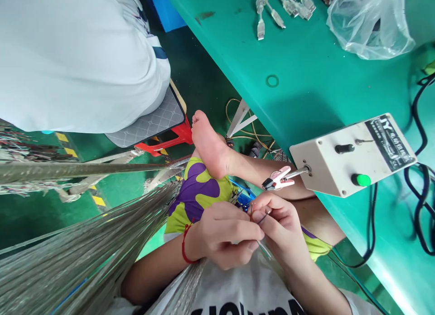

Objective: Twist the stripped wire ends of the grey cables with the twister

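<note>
My left hand (229,235), with a red cord round its wrist, is closed in a pinch over my lap. Against it, my right hand (280,220) is also pinched shut. Between the fingertips of both are the thin ends of a cable (264,216), with small dark and reddish wires showing; parts are hidden by the fingers. Just above my right hand a pink clip (280,179) sits on a metal shaft of a white machine box (353,156) with a green button. A thick bundle of clear cables (112,256) hangs at my left.
The green table (244,47) carries USB cables (261,16), a clear plastic bag (372,25) and black cords (421,188). A seated person in a white shirt (84,61) is at upper left, on a red stool (170,140). A horizontal pole (68,170) runs at the left.
</note>
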`<state>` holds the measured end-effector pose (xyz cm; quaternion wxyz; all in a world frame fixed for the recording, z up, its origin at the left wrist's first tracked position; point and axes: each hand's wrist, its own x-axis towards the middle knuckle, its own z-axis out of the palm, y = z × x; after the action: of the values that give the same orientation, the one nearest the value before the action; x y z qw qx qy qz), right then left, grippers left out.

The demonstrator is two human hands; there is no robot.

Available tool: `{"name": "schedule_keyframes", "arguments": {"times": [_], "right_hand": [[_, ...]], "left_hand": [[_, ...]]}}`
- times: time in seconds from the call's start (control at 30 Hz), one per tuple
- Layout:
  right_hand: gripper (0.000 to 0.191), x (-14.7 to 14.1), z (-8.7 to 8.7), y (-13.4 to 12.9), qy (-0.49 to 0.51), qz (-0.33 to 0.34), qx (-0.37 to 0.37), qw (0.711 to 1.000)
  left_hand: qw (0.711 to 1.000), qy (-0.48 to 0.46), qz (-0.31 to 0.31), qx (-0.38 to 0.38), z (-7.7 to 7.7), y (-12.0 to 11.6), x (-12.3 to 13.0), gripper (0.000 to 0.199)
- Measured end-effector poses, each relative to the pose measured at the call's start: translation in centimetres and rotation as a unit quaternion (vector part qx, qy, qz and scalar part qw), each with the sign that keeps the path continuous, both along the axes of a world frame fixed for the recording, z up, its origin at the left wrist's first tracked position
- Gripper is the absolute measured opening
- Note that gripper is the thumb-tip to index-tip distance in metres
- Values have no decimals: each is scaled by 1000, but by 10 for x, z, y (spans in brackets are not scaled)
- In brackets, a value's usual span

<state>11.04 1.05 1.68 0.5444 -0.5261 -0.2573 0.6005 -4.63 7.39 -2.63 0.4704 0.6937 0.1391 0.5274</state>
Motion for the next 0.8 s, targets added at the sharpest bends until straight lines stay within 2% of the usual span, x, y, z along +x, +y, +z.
{"name": "schedule_keyframes", "arguments": {"times": [0.1,0.2,0.27,0.37,0.5,0.6,0.73,0.8], "right_hand": [[11,-2,4,-1,-114,-9,36,993],[12,-5,6,-8,-243,-45,133,960],[22,-8,6,-12,-273,-51,199,940],[35,-11,5,-12,-280,-34,228,932],[40,-10,5,-5,-298,-42,244,922],[28,-8,5,0,-280,-60,240,928],[4,-8,5,0,-194,-98,187,958],[6,-9,1,-3,-156,-120,157,968]], "left_hand": [[999,17,29,9,3,3,-6,17],[997,48,50,21,7,9,-12,13],[996,56,59,24,9,11,-14,11],[994,71,78,28,11,14,-14,9],[991,97,85,40,15,14,-11,15],[989,106,97,42,18,14,-10,13],[980,136,132,53,21,13,-6,6],[978,133,149,58,19,11,-5,7]]}}
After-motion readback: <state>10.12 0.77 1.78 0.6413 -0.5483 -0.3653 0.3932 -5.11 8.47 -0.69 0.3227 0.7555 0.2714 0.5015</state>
